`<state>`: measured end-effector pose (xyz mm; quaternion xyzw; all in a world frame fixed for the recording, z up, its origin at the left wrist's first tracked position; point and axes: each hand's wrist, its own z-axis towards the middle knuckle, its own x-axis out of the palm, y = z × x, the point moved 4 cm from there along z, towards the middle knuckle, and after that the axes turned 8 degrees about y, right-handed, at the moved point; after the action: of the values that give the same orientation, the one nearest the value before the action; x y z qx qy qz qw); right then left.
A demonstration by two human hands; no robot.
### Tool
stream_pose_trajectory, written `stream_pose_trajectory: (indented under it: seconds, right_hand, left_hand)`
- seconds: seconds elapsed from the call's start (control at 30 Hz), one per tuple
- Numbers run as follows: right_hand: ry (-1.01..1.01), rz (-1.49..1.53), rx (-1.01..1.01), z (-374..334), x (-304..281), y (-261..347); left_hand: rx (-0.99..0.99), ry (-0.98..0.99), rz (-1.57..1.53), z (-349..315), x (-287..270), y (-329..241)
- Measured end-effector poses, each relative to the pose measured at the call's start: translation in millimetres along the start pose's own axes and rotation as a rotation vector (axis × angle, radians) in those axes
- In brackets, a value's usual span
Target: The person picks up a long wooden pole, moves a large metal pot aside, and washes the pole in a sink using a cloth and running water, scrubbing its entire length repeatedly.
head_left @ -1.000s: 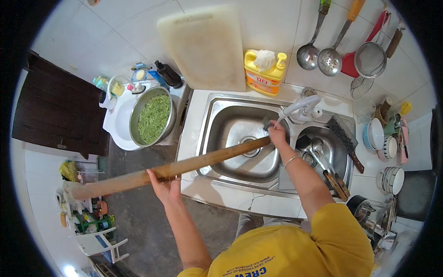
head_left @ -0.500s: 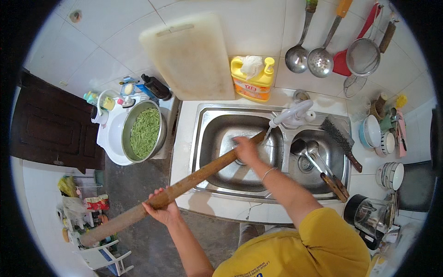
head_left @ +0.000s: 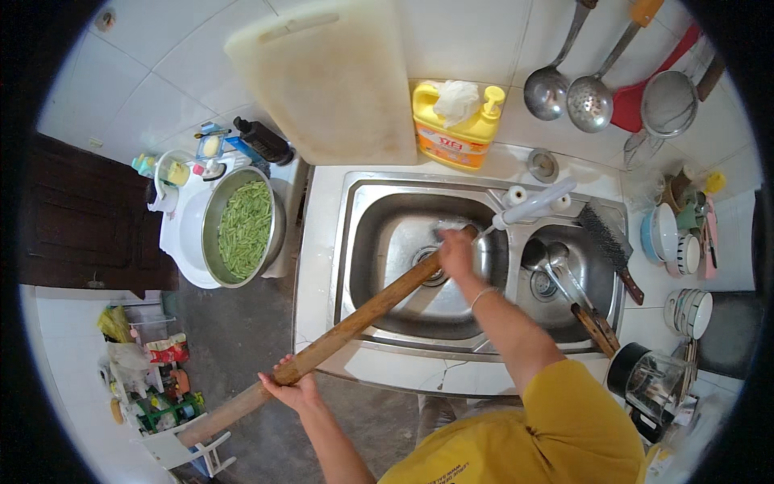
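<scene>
A long, thick wooden pole (head_left: 359, 321) slants from the large sink basin (head_left: 387, 211) down over the counter's front edge to the lower left. From below, my left hand (head_left: 294, 391) grips it around its lower half, palm up. My right hand (head_left: 457, 256), slightly blurred, closes over the upper end inside the basin. Something dark shows by its fingertips, too smeared to name. Next to that end is the spout of the white tap (head_left: 536, 204), with a thin stream of water at its mouth. Beneath the pole lies the basin's drain (head_left: 429, 264).
Ladles (head_left: 538, 256) with wooden handles lean in the smaller basin. A dark wire brush (head_left: 605, 239) lies across its right rim. Behind the sink stand a yellow pump jug (head_left: 455, 133) and a cutting board (head_left: 330, 89). At left sits a pot of cut green beans (head_left: 244, 230).
The pole has shifted down and right at its lower end, with my left hand moving along. My right hand has moved right. The tap spout now points further right in view.
</scene>
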<state>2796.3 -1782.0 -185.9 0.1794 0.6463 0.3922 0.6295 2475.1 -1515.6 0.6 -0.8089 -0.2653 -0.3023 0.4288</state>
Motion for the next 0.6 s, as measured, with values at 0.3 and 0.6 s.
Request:
stream_pose_trajectory:
  seconds: [0.3, 0.6]
  right_hand:
    - [0.140, 0.188, -0.173, -68.0, -2.7, 115.4]
    - [-0.087, -0.048, 0.231, 16.6, -27.4, -55.2]
  left_hand:
    - [-0.020, -0.274, 0.067, 4.1, -19.1, 15.7]
    - [-0.070, 0.265, 0.004, -2.9, 11.5, 19.1]
